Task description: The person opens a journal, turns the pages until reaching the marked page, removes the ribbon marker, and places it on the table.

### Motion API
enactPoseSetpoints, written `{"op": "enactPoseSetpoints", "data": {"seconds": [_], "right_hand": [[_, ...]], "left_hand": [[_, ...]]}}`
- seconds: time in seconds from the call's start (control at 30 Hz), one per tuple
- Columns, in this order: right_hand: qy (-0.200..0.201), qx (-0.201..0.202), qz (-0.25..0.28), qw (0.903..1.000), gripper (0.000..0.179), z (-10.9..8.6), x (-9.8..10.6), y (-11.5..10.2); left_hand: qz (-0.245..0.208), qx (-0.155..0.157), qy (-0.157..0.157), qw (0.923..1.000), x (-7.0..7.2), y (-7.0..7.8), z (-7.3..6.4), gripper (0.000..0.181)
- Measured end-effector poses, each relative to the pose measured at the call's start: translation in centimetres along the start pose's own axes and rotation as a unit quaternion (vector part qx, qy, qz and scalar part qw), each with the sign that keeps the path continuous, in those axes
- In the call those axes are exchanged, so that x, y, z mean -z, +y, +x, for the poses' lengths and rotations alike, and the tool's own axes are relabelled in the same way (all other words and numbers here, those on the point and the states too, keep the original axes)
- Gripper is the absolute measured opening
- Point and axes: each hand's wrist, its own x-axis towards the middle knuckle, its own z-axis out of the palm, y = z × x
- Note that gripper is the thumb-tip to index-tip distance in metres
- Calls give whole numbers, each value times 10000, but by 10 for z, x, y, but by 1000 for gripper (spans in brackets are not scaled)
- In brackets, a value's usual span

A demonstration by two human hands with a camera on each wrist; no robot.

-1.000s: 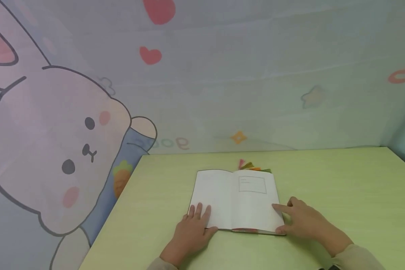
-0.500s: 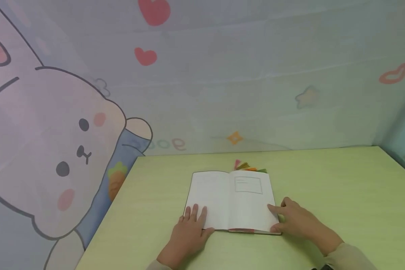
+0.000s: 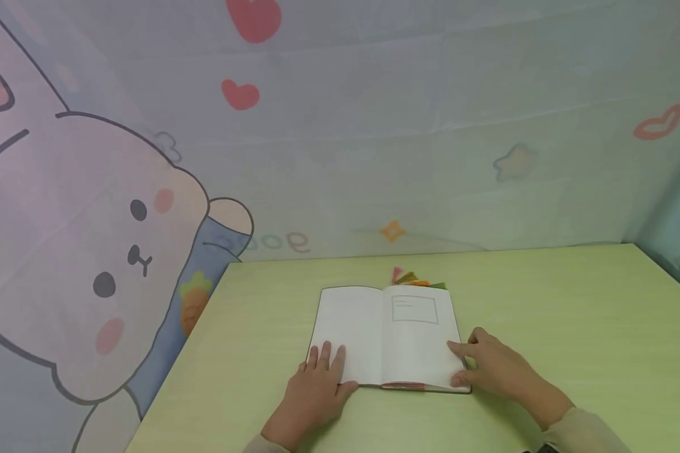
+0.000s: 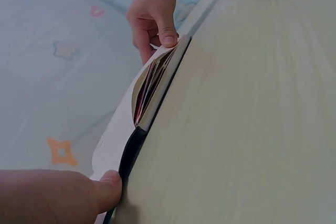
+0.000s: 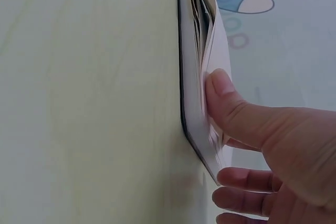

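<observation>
A notebook (image 3: 351, 327) lies spread on the table, its pages white apart from a small printed box on the right one. My left hand (image 3: 313, 391) rests on the lower left page, fingers straight and thumb along the bottom edge. At the lower right corner, my right hand (image 3: 495, 371) holds the notebook's edge, with the index fingertip on the page and thumb near the bottom. In the right wrist view the thumb (image 5: 226, 95) presses against the page edges, with other fingers curled beside the corner. Inner sheets (image 4: 152, 87) bulge apart along the bottom edge.
Colourful tassels or strips (image 3: 413, 278) stick out past the notebook's top edge. The light green table (image 3: 549, 302) extends to both sides, ending at a cloth backdrop (image 3: 340, 157) printed with a rabbit, hearts and stars.
The whole scene shifts slightly left in the head view as the camera turns. Both hands keep their places on the notebook, with the right thumb moving slightly inward along the bottom.
</observation>
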Motion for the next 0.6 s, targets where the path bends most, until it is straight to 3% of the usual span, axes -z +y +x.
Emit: {"op": "enactPoseSetpoints", "data": {"seconds": [0.23, 0.43, 0.6], "right_hand": [[698, 374, -367, 9962, 65, -3, 0, 1], [1511, 926, -840, 9806, 61, -4, -1, 1], [1766, 1121, -1060, 9721, 61, -4, -1, 2]], "left_hand": [[-134, 155, 23, 9998, 1, 1, 3, 71], [-195, 84, 185, 9996, 2, 4, 4, 80], [-94, 106, 293, 9995, 4, 9, 4, 81]]}}
